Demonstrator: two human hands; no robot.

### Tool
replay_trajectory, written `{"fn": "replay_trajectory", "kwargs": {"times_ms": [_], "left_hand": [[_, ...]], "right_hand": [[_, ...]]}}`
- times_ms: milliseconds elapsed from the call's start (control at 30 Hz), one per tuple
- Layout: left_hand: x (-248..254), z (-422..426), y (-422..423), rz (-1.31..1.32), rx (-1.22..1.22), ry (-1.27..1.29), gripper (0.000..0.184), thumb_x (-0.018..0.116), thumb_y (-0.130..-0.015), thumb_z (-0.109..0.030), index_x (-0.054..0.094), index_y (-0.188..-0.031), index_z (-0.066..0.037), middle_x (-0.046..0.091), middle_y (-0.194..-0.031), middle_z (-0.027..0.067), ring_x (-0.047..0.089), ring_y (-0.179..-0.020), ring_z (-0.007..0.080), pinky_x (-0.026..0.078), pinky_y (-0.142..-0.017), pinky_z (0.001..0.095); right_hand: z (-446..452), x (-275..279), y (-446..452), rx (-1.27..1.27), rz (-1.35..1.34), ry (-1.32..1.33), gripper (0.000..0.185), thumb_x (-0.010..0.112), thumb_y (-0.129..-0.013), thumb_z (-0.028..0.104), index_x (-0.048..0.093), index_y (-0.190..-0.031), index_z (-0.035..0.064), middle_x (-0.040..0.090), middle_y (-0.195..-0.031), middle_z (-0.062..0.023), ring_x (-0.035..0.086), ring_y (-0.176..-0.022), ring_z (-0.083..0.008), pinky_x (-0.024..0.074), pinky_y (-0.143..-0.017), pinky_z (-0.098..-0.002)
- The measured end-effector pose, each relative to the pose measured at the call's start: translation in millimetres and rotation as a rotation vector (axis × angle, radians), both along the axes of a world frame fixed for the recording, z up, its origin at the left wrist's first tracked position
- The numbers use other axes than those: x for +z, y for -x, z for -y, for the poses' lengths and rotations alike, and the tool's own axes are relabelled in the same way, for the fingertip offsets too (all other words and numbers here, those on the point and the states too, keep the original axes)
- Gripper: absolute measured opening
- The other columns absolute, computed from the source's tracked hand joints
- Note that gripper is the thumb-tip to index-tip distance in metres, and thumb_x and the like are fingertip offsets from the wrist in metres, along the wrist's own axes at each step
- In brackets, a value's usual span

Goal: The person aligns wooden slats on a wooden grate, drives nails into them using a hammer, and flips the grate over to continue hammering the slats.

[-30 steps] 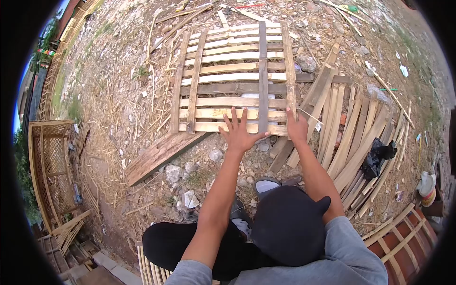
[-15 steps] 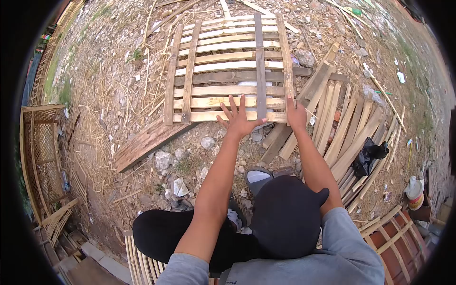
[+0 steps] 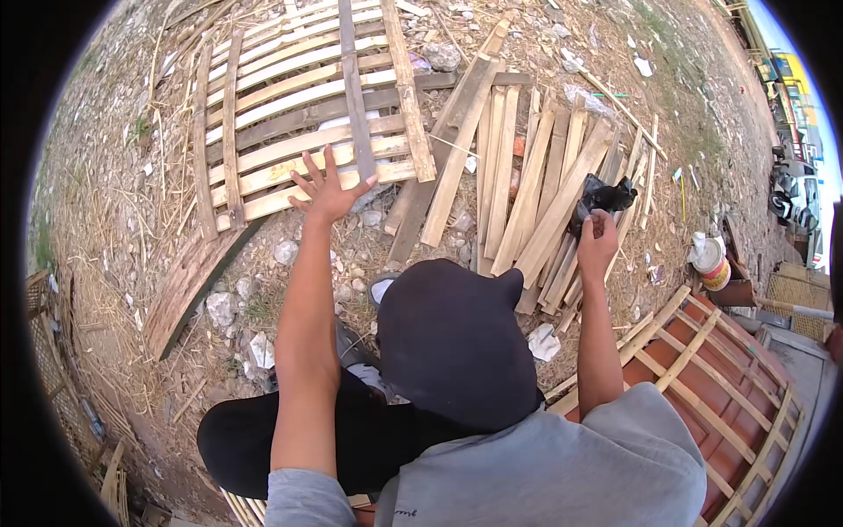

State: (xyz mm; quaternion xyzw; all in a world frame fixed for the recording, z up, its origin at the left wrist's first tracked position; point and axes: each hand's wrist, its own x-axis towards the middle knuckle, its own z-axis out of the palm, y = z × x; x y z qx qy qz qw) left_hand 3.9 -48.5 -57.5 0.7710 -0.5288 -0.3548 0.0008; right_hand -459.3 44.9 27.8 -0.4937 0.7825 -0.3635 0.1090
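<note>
A slatted wooden panel (image 3: 290,119), made of pale strips crossed by several longer battens, lies on the ground at upper left. My left hand (image 3: 331,195) rests on its near edge, fingers spread wide beside the dark batten. To the right, a black plastic bag (image 3: 600,195) sits on the pile of wooden slats (image 3: 525,180). The fingers of my right hand (image 3: 598,239) are bent and pinched together at the near edge of this bag. What the bag contains is hidden.
A thick weathered plank (image 3: 189,294) juts out under the panel. Stones (image 3: 263,350) and straw litter the ground. At right stand a paint can (image 3: 708,261) and another wooden lattice (image 3: 702,413) over a reddish-brown surface. A parked vehicle (image 3: 793,189) shows at far right.
My right hand has left the panel's right batten and moved right to the black bag. My left hand stays on the panel. The view has turned to the right.
</note>
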Motion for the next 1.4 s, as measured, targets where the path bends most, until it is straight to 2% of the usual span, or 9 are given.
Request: {"fn": "replay_trajectory", "kwargs": {"times_ms": [100,200,400,600,833,967,1133,1300,1400], "left_hand": [[1,1,0,0.006,-0.02,0.01,0.128,0.06,-0.065,-0.087,-0.007,-0.158,-0.029,-0.021,-0.161,0.0172,-0.024,-0.143,0.0504,-0.004,-0.103,0.0789],[7,1,-1,0.017,-0.029,-0.011,0.129,0.057,-0.065,-0.089,-0.008,-0.157,-0.029,-0.022,-0.161,0.0158,-0.022,-0.144,0.0498,-0.003,-0.105,0.078],[1,2,-2,-0.019,-0.003,-0.032,0.132,0.056,-0.061,-0.092,-0.01,-0.157,-0.03,-0.026,-0.16,0.0141,-0.023,-0.145,0.0471,-0.005,-0.105,0.077],[10,1,-5,-0.034,-0.033,-0.048,0.131,0.056,-0.062,-0.092,-0.006,-0.158,-0.028,-0.023,-0.161,0.017,-0.021,-0.144,0.0499,-0.001,-0.104,0.0787],[9,0,-6,-0.102,0.011,-0.037,0.132,0.062,-0.059,-0.088,-0.007,-0.157,-0.032,-0.024,-0.161,0.0118,-0.026,-0.144,0.0446,-0.011,-0.106,0.0756],[10,0,-6,-0.111,0.014,-0.041,0.132,0.062,-0.06,-0.088,-0.007,-0.157,-0.032,-0.025,-0.161,0.0116,-0.027,-0.144,0.0442,-0.011,-0.106,0.0755],[13,-1,-6,-0.111,0.01,-0.043,0.132,0.061,-0.06,-0.088,-0.007,-0.158,-0.03,-0.025,-0.161,0.0118,-0.027,-0.144,0.0446,-0.012,-0.105,0.0758],[8,-1,-1,-0.091,-0.008,-0.018,0.133,0.059,-0.059,-0.091,-0.007,-0.158,-0.03,-0.028,-0.16,0.0117,-0.027,-0.144,0.0462,-0.009,-0.105,0.0763],[7,-2,-5,-0.071,0.002,-0.024,0.133,0.059,-0.06,-0.091,-0.007,-0.158,-0.03,-0.027,-0.16,0.0117,-0.026,-0.144,0.0464,-0.009,-0.105,0.0762]], "right_hand": [[3,-12,58,-0.011,-0.2,-0.035,0.024,0.06,-0.087,0.001,0.065,-0.11,-0.0001,0.068,-0.089,-0.0097,0.066,-0.08,-0.0177,0.0523,-0.076,-0.0304],[16,-46,105,0.005,-0.247,-0.203,0.026,0.059,-0.085,0.002,0.066,-0.11,-0.0002,0.071,-0.092,-0.0145,0.069,-0.084,-0.0231,0.0532,-0.078,-0.0336],[36,-47,100,-0.043,-0.456,-0.597,0.039,0.073,-0.08,0.031,0.069,-0.104,0.0006,0.07,-0.098,-0.0238,0.066,-0.096,-0.0419,0.0516,-0.087,-0.0458],[37,-15,61,-0.126,-0.425,-0.867,0.063,0.057,-0.089,0.052,0.067,-0.105,-0.0089,0.063,-0.111,-0.0342,0.061,-0.11,-0.0463,0.0476,-0.096,-0.0492],[11,-50,119,-0.012,-0.368,-0.651,0.035,0.059,-0.08,0.027,0.074,-0.104,0.0066,0.069,-0.102,-0.0266,0.065,-0.103,-0.0424,0.0499,-0.094,-0.0477],[8,-44,113,0.007,-0.357,-0.675,0.027,0.066,-0.078,0.021,0.074,-0.095,0.0026,0.069,-0.095,-0.0275,0.065,-0.097,-0.0435,0.0522,-0.088,-0.0475],[6,-58,107,-0.025,-0.332,-0.64,0.029,0.065,-0.078,0.021,0.073,-0.1,0.0038,0.07,-0.101,-0.0241,0.065,-0.102,-0.0433,0.0498,-0.094,-0.0485],[4,-48,93,-0.124,-0.388,-0.721,0.054,0.061,-0.078,0.018,0.055,-0.129,0.0001,0.063,-0.112,-0.0339,0.06,-0.106,-0.0493,0.0494,-0.094,-0.0508],[7,-33,78,-0.189,-0.322,-0.747,0.052,0.06,-0.079,0.019,0.055,-0.127,0.0,0.062,-0.115,-0.0333,0.059,-0.11,-0.0486,0.0486,-0.096,-0.0508]]}}
